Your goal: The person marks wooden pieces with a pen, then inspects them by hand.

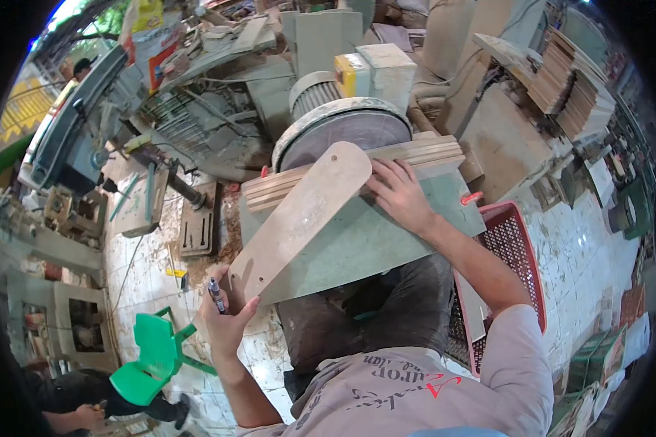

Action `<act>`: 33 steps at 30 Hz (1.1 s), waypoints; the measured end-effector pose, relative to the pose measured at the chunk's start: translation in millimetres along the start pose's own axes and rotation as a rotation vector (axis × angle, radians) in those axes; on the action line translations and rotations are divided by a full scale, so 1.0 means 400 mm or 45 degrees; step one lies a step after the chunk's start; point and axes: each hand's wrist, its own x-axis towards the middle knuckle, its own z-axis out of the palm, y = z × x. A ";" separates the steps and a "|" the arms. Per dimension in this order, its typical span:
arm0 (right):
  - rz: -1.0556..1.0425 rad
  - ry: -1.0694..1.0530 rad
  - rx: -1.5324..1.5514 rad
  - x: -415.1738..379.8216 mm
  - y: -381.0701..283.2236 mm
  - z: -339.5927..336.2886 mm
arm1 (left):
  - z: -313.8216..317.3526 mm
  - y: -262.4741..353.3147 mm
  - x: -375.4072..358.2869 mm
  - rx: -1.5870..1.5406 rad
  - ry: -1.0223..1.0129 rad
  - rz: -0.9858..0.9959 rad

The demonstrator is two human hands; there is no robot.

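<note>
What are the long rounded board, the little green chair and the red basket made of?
The long rounded board looks like wood or pressed wood: smooth, pale tan, with small dark holes. The little green chair seems moulded plastic, evenly coloured and shiny. The red basket is probably plastic too, its wall full of regular holes.

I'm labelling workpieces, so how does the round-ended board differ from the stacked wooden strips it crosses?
The round-ended board is broad, while the stacked wooden strips are narrow. The board slants across the green tabletop to the left hand; the strips lie along the tabletop's far side, near the sanding disc. The board's face shows small dark holes; none show on the strips. Both are pale brown.
</note>
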 end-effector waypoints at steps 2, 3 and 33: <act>-0.087 0.125 0.055 -0.011 0.009 0.011 | 0.011 0.007 0.001 -0.041 -0.043 0.032; -0.074 0.125 0.038 -0.012 0.011 0.017 | 0.014 0.012 0.000 -0.071 -0.068 0.046; 0.469 -0.372 0.929 0.103 0.162 -0.256 | 0.179 0.069 0.041 0.161 -0.492 0.449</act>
